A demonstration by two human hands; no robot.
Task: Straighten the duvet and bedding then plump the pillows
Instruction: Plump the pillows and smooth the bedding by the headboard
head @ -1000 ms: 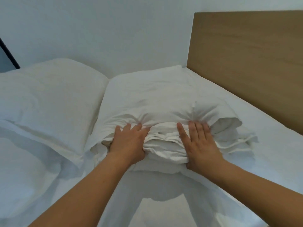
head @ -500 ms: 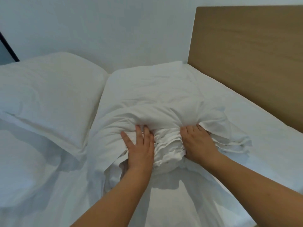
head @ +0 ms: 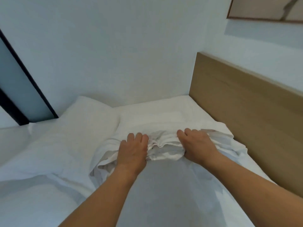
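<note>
Two white pillows lie side by side on the bed. The right pillow (head: 157, 117) sits beside the wooden headboard, its near open end bunched into folds. My left hand (head: 133, 150) grips the left side of that bunched end, fingers curled into the cloth. My right hand (head: 195, 145) grips the right side of the same folds. The left pillow (head: 78, 128) lies untouched next to it. White duvet (head: 32, 185) is rumpled at the lower left.
A wooden headboard (head: 246, 115) runs along the right of the bed. A white wall stands just behind the pillows. A dark-framed glass panel (head: 18, 89) is at the far left, and a framed picture (head: 265, 9) hangs at the upper right.
My hands went from flat on the pillow's end to gripping its bunched folds. The camera has tilted up, so wall and picture now show.
</note>
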